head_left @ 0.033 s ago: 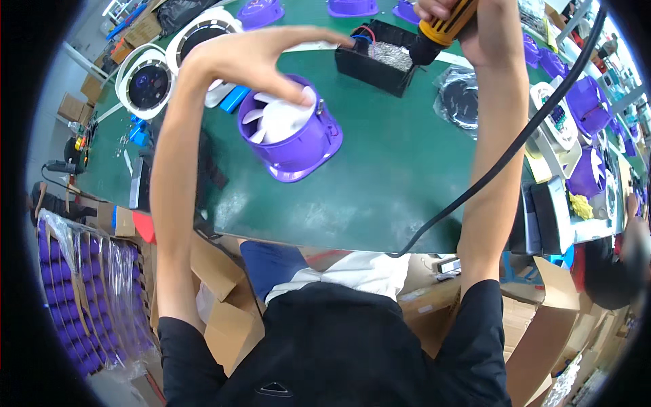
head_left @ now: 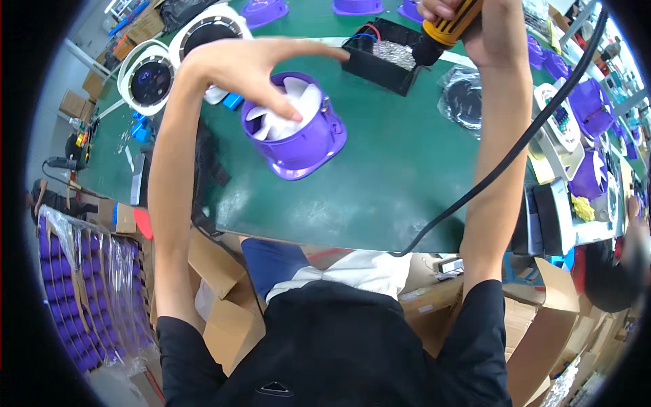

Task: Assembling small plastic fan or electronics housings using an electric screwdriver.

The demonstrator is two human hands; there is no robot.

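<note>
My left hand (head_left: 245, 66) reaches over a purple fan housing (head_left: 304, 148) with its fingers stretched and spread. Its thumb rests at the white fan blades (head_left: 303, 102) inside the housing, and a fingertip comes to the corner of a black open box (head_left: 375, 72). Silvery small parts, apparently screws (head_left: 393, 54), lie in that box beside a red and a blue wire. In my right hand (head_left: 485, 41) is a yellow and black electric screwdriver (head_left: 453, 28), its black nose pointing down at the box's right end. The bit is hidden.
A black cable (head_left: 505, 159) loops past my right forearm. Right of the box lies a round black part in clear plastic (head_left: 463, 98). White ring-shaped housings (head_left: 146, 83) stand at the left, more purple housings (head_left: 588, 108) at the right. Open cardboard boxes (head_left: 213, 268) sit below the table's edge.
My left thumb has shifted down and left across the fan, and the white blades sit at a different angle. The screwdriver stays over the box. The whole view has shifted slightly.
</note>
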